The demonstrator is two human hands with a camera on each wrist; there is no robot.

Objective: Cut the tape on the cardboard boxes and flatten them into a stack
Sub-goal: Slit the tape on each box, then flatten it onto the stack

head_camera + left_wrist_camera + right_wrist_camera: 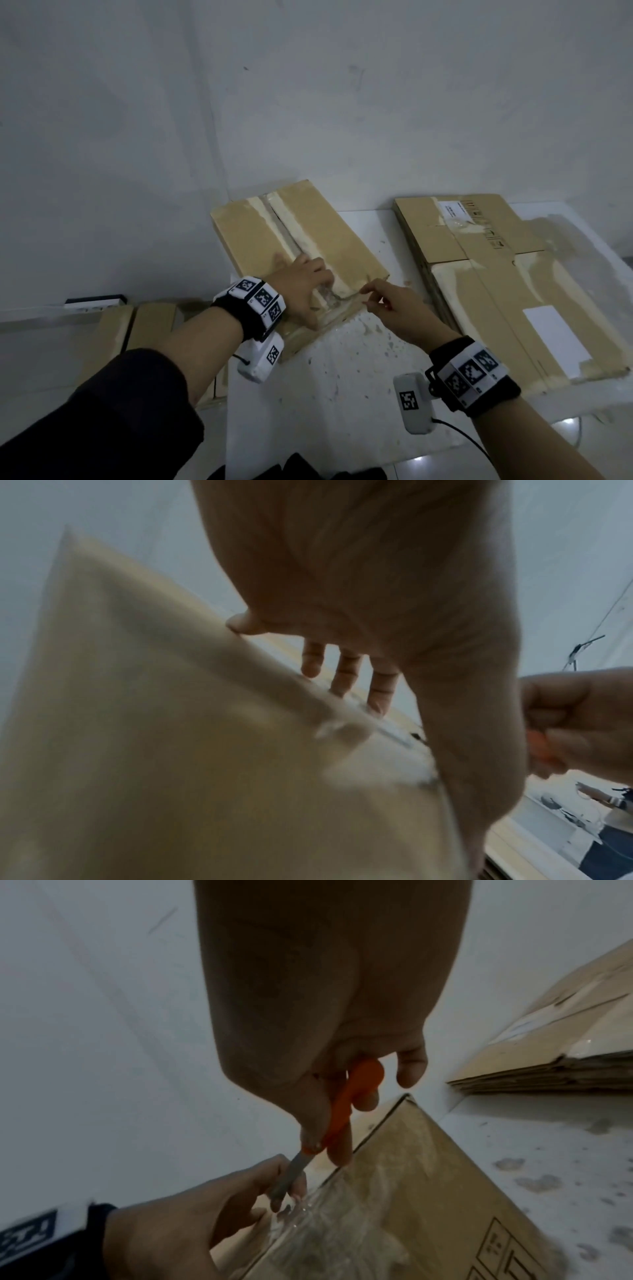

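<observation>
So there's a taped box (298, 250) sitting on the white bench (346, 387), back against the wall, with a slit running down the middle seam. The left hand (301, 284) lies flat on the box's top near the front edge, fingers stretched out and pressing, not gripping anything. The crumpled clear tape (334, 301) bunches up right beside those fingers at the near end of the seam.

The right hand (394, 315) has its fingers curled round orange-handled scissors (337, 1123); the wrist view shows the grey blades pointing down at the tape, tip just by the left fingertips. Can't tell if the blades are actually in the tape or just touching it.

Off to the right, well apart from the box, a stack (496, 274) of flattened cardboard lies on the same bench, white labels on top. More brown boxes (137, 329) sit lower down past the bench's left edge.
</observation>
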